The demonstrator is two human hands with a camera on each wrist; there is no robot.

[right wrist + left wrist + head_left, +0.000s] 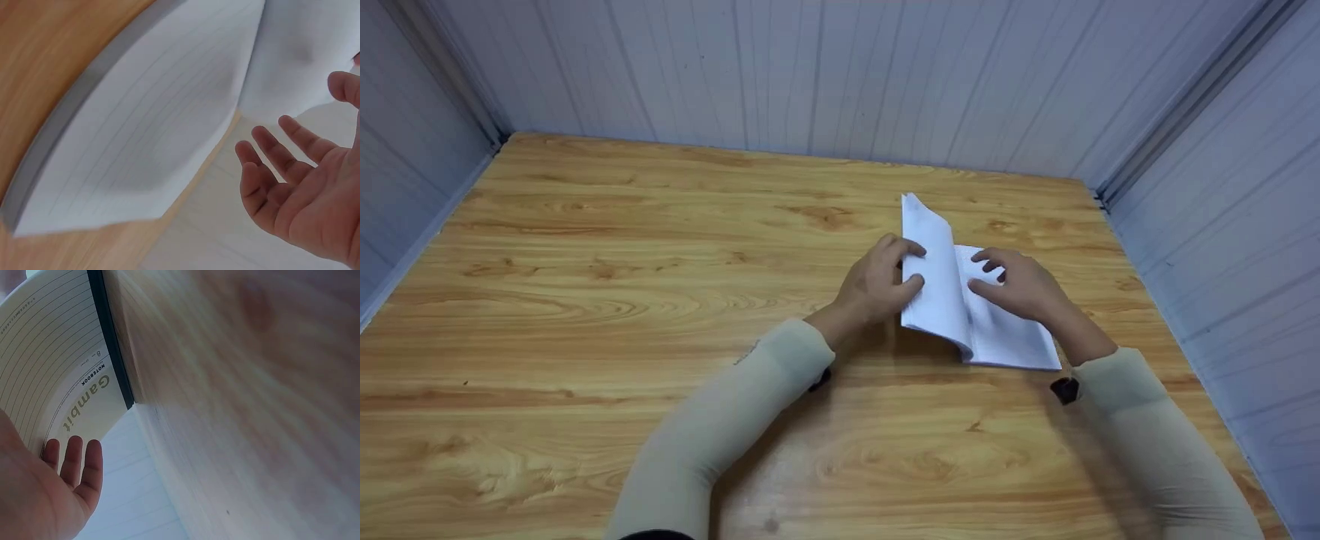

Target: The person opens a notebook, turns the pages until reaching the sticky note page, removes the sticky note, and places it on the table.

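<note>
Mid-step: opening notebook (960, 300) on bench (585, 300). Left hand (877, 285) grips raised cover edge, thumb and fingers curled round; right hand (1020, 289) flat, fingers relaxed, on lined page. Next likely: lay cover flat.

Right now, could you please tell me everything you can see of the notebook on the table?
The notebook lies open on the wooden table, toward its far right. Its pages are white and ruled; the left wrist view shows a pale cover printed "Gambit NOTEBOOK" with a dark spine strip. The left part curves upward, raised off the table, where the left hand holds its edge. The right part lies flat, with the right hand resting on it, fingers relaxed.
</note>
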